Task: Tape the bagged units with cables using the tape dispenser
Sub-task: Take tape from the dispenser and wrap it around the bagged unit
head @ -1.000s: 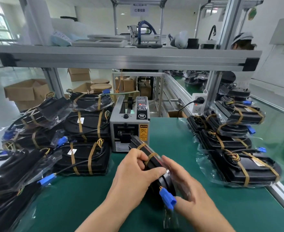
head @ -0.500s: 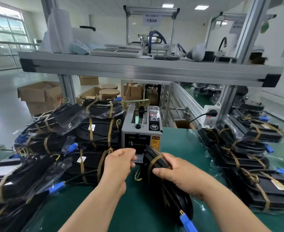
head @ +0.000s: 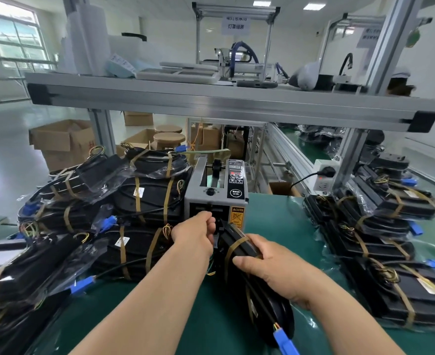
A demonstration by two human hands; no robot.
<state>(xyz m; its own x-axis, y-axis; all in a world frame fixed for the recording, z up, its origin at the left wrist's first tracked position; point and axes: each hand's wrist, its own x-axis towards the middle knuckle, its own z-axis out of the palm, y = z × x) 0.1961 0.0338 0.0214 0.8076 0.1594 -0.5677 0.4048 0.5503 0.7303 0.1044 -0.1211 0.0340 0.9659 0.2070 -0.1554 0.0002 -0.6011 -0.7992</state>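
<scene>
Starting at the far left, we see a heap of bagged black units (head: 144,190) already bound with brown tape bands, lying piled on each other on the green mat (head: 275,216). Blue connectors and yellow wire ends stick out of their clear bags. Behind that heap, on the floor, stands an open cardboard box (head: 62,142).

Moving toward the middle, the left hand (head: 194,237) is at the front outlet of the grey tape dispenser (head: 219,193), its fingers curled in tight with the knuckles facing us. We cannot tell whether they pinch a strip of tape or nothing. The dispenser stands upright on the mat, just beside the left heap.

Just right of that hand is the bagged unit in hand (head: 230,235), standing on edge, its upper end touching or nearly touching the dispenser's front. One brown band wraps it near the top. The right hand (head: 275,272) is clamped over its upper edge, fingers wrapped on the near face. A blue connector (head: 285,343) hangs from its lower end.

Farther right we find more taped units stacked in a row (head: 380,239), and a white power strip (head: 324,179) beside the frame post.
</scene>
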